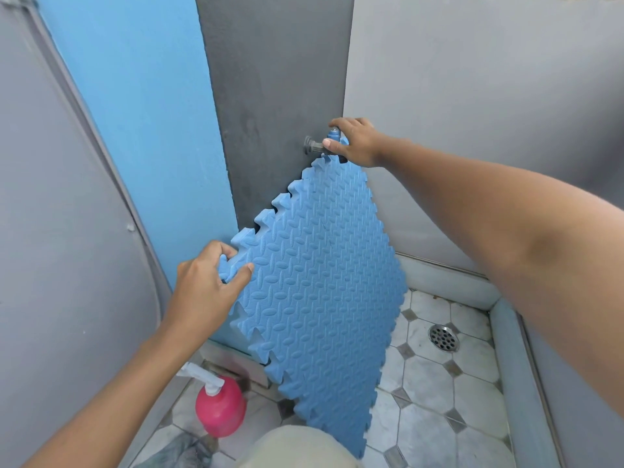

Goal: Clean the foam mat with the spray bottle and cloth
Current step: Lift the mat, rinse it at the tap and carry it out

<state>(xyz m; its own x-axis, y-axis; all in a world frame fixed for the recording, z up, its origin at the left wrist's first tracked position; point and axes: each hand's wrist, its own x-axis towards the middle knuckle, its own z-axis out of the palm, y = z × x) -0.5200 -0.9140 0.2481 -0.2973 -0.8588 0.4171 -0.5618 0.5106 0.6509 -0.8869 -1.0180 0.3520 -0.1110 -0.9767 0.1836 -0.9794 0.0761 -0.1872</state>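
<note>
A blue interlocking foam mat (324, 282) stands tilted on one corner against the dark grey wall panel, its textured face toward me. My left hand (206, 285) grips the mat's left corner, thumb on the front. My right hand (354, 141) is at the mat's top corner, fingers closed around the grey wall tap (317, 146). A pink spray bottle (221, 408) with a white trigger head stands on the floor at the lower left. A grey-blue cloth (189, 450) lies crumpled on the floor below the bottle.
The floor is white tile (439, 400) with small grey diamonds and a round metal drain (444, 337) at the right. Grey walls close in left and right, with a blue wall strip (135, 130) behind. A raised grey curb (516, 366) runs along the right. My knee (297, 449) shows at the bottom.
</note>
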